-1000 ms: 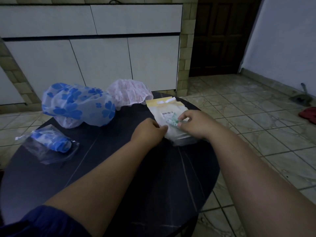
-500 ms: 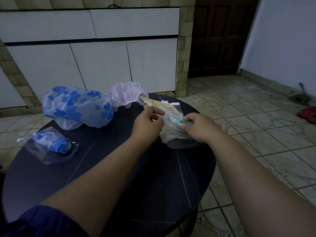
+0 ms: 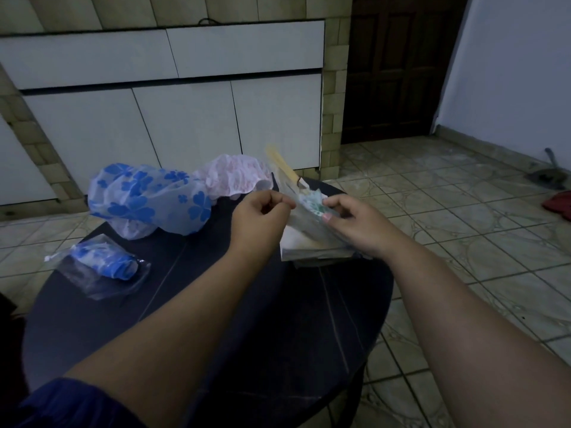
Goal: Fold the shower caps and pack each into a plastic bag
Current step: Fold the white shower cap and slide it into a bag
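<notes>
My left hand (image 3: 261,219) and my right hand (image 3: 355,222) both pinch a clear plastic bag (image 3: 304,225) with a yellow top strip, lifted and tilted above the dark round table (image 3: 216,319). A folded pale cap with green print sits inside it, near my right fingers. An unfolded blue-flowered shower cap (image 3: 145,202) lies at the table's far left. A pink-patterned cap (image 3: 234,176) lies behind it. A blue cap packed in a clear bag (image 3: 105,267) rests on the table's left edge.
White cabinet doors (image 3: 185,118) stand behind the table. A dark wooden door (image 3: 395,66) is at the back right. Tiled floor (image 3: 463,227) spreads to the right, with a dustpan (image 3: 547,174) and a red cloth (image 3: 559,203) near the wall.
The bag lay flat on the table under both hands; now both hands have lifted it and tilted its yellow top upward. The view has shifted slightly upward.
</notes>
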